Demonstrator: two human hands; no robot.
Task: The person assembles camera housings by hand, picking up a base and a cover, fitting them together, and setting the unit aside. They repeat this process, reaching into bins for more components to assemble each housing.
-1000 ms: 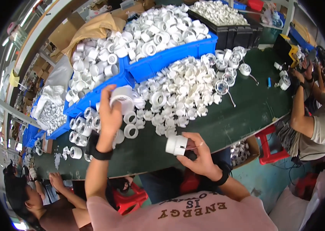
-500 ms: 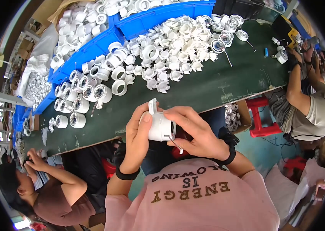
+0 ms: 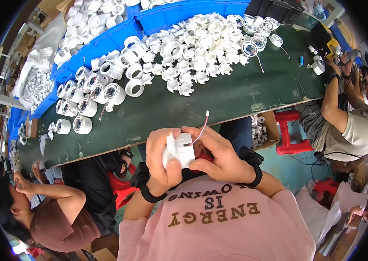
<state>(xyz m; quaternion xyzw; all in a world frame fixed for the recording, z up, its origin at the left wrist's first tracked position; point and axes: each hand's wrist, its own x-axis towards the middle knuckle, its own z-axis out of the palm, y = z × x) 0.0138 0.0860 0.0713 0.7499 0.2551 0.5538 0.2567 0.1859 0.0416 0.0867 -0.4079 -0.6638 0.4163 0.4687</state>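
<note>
Both hands are closed around a white cylindrical plastic housing [image 3: 183,152], held just off the table's near edge in front of my chest. My left hand [image 3: 160,154] wraps its left side, thumb near the bottom, beside a raised white tab. My right hand [image 3: 221,158] grips the right side with fingers above and thumb below. From a small dark slot on the housing rises a thin red and white wire [image 3: 204,124], ending in a small white plug. The housing's right end is partly hidden by my right fingers.
On the dark green table [image 3: 158,113] stand several finished-looking white housings [image 3: 87,106], a heap of white petal-edged parts [image 3: 197,48] and round wired units [image 3: 250,48]. Blue bins [image 3: 173,19] line the back. A red stool [image 3: 290,130] stands right; co-workers sit on both sides.
The housing has been turned in my hands: its wire, which hung at the lower right, now points up. Both hands have shifted slightly down toward my body.
</note>
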